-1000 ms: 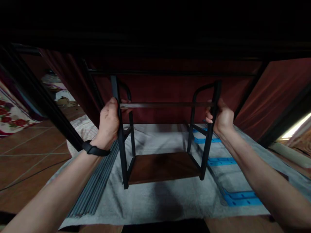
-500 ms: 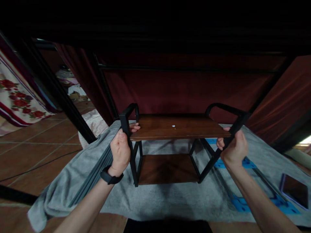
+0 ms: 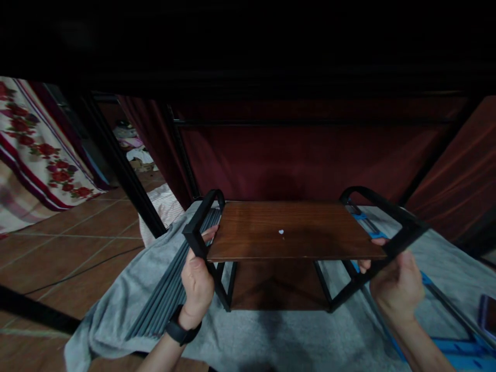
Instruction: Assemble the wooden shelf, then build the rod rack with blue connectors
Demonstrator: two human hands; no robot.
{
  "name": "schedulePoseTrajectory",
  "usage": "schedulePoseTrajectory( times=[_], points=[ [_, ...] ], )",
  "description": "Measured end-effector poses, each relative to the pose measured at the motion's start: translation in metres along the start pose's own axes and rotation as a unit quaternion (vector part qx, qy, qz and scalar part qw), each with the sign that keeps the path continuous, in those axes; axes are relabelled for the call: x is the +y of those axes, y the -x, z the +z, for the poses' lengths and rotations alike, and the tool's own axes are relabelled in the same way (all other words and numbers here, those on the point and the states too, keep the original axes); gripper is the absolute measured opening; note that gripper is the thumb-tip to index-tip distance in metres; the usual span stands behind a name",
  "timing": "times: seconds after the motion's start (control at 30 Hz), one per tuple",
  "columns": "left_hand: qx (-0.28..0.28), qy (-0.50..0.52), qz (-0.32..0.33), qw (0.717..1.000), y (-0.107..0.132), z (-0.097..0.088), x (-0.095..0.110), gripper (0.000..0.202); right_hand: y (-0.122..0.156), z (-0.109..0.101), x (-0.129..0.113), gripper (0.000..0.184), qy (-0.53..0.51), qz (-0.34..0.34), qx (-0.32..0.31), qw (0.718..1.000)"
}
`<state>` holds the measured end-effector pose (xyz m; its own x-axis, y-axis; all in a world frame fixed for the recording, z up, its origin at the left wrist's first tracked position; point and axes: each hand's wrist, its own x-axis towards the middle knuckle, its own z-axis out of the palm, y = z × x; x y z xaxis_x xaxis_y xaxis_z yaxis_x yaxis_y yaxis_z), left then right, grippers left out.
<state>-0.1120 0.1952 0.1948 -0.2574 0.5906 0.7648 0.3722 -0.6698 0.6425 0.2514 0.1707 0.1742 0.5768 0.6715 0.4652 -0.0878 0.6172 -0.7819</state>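
A small two-tier shelf with brown wood-look boards and a black frame is upright in front of me. My left hand, with a dark band on its wrist, wraps round the frame at the upper board's left end. Round the right side of the frame, below its curved top, my right hand is closed, fingertips at the board's edge. The lower board shows partly beneath the upper one. A small white mark lies on the upper board. Whether the feet touch the cloth I cannot tell.
A grey blanket lies under the shelf. Several grey rods lie to the left. Blue-and-grey pieces and a phone are at right. Black posts and dark red curtains stand around; a cable crosses the tiles.
The shelf and both hands appear lower and nearer, with more of the upper board's top showing. My view has also shifted, and the phone is now partly out of frame at right.
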Motion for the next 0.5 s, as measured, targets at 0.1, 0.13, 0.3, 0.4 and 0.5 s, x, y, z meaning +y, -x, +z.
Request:
schedulePoseTrajectory(
  times=[0.1, 0.13, 0.3, 0.4, 0.5],
  points=[
    [-0.018, -0.047, -0.012, 0.999, 0.005, -0.003, 0.004, 0.050, -0.005, -0.001, -0.002, 0.036, -0.012, 0.011, 0.017, 1.000],
    [-0.023, -0.045, -0.026, 0.998, 0.006, -0.004, 0.006, 0.050, -0.006, -0.001, -0.004, 0.037, -0.016, 0.017, 0.020, 1.000],
    [-0.030, -0.023, -0.155, 0.987, 0.011, -0.012, 0.009, 0.047, -0.007, -0.001, -0.015, 0.043, -0.009, 0.062, 0.005, 0.998],
    [-0.037, -0.029, -0.183, 0.982, 0.008, -0.018, 0.009, 0.046, -0.005, 0.001, -0.020, 0.044, 0.012, 0.070, -0.010, 0.997],
    [-0.052, -0.004, -0.192, 0.980, 0.002, -0.019, 0.012, 0.044, -0.005, 0.003, -0.021, 0.046, 0.026, 0.099, -0.035, 0.994]
  ],
)
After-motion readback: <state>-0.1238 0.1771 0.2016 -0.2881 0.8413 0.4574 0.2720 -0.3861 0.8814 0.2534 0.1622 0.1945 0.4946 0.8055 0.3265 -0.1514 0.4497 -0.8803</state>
